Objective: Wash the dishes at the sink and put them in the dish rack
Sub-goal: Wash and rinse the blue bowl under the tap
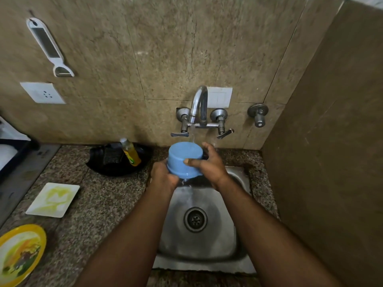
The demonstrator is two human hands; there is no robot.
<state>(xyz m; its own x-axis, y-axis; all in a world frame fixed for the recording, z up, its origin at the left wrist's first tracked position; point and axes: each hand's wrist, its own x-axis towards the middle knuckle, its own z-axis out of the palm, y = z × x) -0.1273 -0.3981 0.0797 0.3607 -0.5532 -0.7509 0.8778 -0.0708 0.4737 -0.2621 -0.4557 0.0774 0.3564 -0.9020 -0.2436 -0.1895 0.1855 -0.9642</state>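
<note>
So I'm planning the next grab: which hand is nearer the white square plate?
Left. The left hand grips the blue bowl on the side toward the white square plate; the right hand is farther away.

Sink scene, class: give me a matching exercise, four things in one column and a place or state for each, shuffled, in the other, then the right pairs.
Things:
1. blue bowl
2. square plate
3. soap bottle
4. peeler

Places or states:
A. hanging on the wall
B. leaning in the black tray
C. held upside down under the running tap by both hands
D. flat on the counter, smeared yellow

Pairs: 1-C, 2-D, 3-B, 4-A
</note>
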